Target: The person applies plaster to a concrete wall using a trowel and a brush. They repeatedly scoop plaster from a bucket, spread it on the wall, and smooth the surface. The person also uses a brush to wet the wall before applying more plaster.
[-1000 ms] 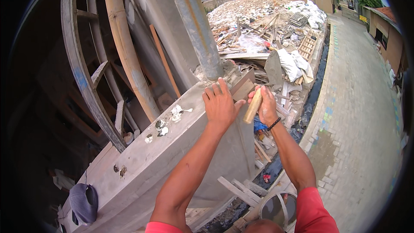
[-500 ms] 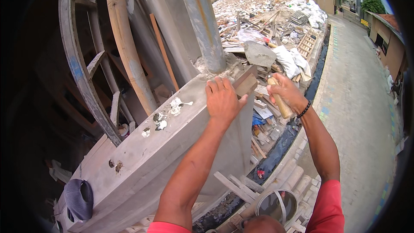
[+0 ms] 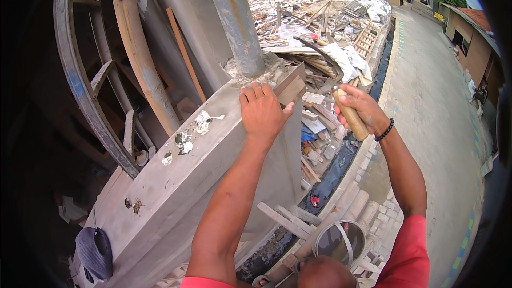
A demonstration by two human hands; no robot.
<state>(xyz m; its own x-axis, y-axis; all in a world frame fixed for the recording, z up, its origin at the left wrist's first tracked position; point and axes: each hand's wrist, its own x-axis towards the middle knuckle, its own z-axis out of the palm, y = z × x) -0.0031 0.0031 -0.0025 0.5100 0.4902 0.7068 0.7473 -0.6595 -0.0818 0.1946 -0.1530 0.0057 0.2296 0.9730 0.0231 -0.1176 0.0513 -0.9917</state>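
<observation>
My left hand (image 3: 261, 109) lies palm down on top of a grey plastered wall (image 3: 213, 152), fingers stretched out. Its thumb touches a short wooden board (image 3: 291, 90) at the wall's far end. Closed around the wooden handle of a trowel (image 3: 353, 118), my right hand (image 3: 370, 111) is held in the air to the right of the wall. The trowel's blade shows nearly edge-on as a dark, curved strip beyond the handle. Just past my left fingertips, a rusty metal pipe (image 3: 234, 21) stands in rough mortar (image 3: 272, 69).
A wooden ladder (image 3: 80, 82) and bamboo pole (image 3: 136, 42) lean at the left. A dark knit cap (image 3: 94, 253) sits on the wall's near end. A bucket (image 3: 340, 242) stands below, beside a drainage ditch (image 3: 341, 162). Rubble (image 3: 298, 10) spreads beyond; a paved lane (image 3: 432, 106) runs right.
My right hand has moved slightly right and away from the wall. The trowel's blade has turned from showing its flat face to nearly edge-on. My left hand keeps its place on the wall.
</observation>
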